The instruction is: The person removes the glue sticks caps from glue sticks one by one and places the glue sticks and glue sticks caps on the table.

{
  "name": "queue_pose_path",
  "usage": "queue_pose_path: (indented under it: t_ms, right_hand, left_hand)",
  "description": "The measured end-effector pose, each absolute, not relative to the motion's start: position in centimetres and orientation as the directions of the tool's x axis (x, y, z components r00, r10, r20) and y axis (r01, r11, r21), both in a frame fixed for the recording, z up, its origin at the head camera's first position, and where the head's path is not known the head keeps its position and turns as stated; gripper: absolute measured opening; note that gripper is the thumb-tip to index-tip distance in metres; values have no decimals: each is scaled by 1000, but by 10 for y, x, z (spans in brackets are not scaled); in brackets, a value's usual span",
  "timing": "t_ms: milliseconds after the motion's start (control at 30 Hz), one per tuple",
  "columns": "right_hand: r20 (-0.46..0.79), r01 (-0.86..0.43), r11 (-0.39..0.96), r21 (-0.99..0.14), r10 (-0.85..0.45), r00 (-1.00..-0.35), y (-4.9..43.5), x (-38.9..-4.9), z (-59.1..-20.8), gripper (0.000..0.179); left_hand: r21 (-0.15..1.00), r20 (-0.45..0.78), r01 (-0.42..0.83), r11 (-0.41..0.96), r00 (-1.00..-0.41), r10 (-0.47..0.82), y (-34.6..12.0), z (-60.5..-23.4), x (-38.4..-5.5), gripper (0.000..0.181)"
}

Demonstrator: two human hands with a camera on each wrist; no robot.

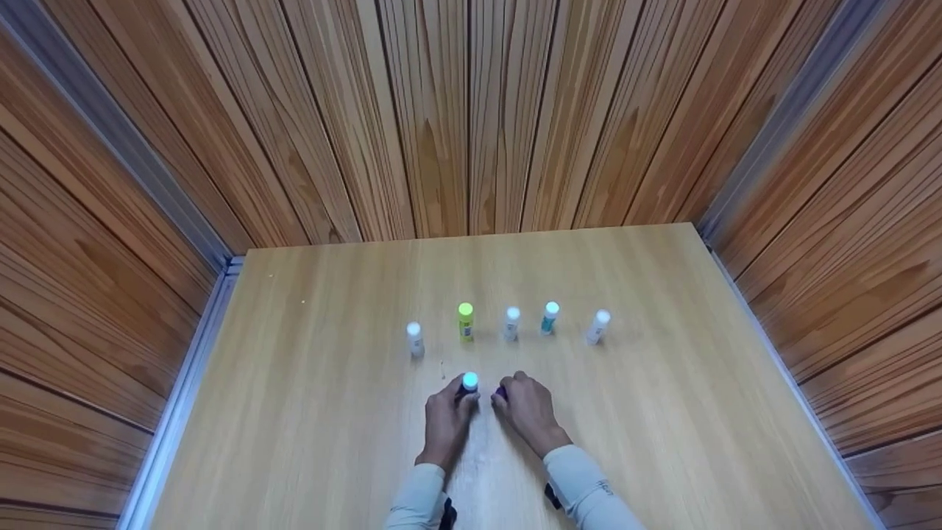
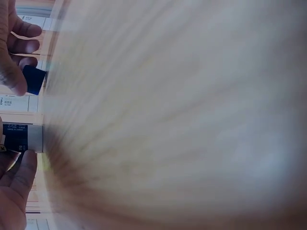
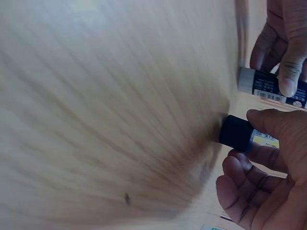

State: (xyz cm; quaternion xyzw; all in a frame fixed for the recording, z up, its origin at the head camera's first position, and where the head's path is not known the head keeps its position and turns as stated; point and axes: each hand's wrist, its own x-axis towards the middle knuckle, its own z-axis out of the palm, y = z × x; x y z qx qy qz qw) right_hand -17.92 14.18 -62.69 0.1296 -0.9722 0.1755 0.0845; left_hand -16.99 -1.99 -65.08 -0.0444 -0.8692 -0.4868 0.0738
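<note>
My left hand (image 1: 447, 419) grips an upright glue stick, its pale blue top (image 1: 469, 380) showing above the fingers in the head view. In the right wrist view this glue stick (image 3: 268, 86) has a dark label with a barcode and a grey base close to the tabletop. Just to the right, my right hand (image 1: 530, 405) pinches a dark blue cap (image 3: 236, 133) between thumb and index finger, low over the table. Its other fingers are loosely bent. A small gap separates the two hands.
Beyond the hands several glue sticks stand in a loose row: a white one (image 1: 415, 340) at left, a yellow-green one (image 1: 466, 322), a white one (image 1: 511, 324), a teal-labelled one (image 1: 549, 319) and a white one (image 1: 597, 327) at right. Wood-panelled walls (image 1: 441, 125) enclose the table (image 1: 316, 412).
</note>
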Motion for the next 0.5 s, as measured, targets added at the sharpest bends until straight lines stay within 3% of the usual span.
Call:
queue_pose_path:
  t_ms: [267, 500]
  right_hand:
    - [189, -298, 894, -333, -247, -951, 141, -183, -628, 13]
    - [173, -302, 887, -350, -256, -951, 144, -181, -628, 21]
  left_hand:
    - [862, 149, 129, 490, -989, -2, -21, -651, -170, 31]
    - [876, 144, 128, 465, -990, 2, -21, -652, -168, 33]
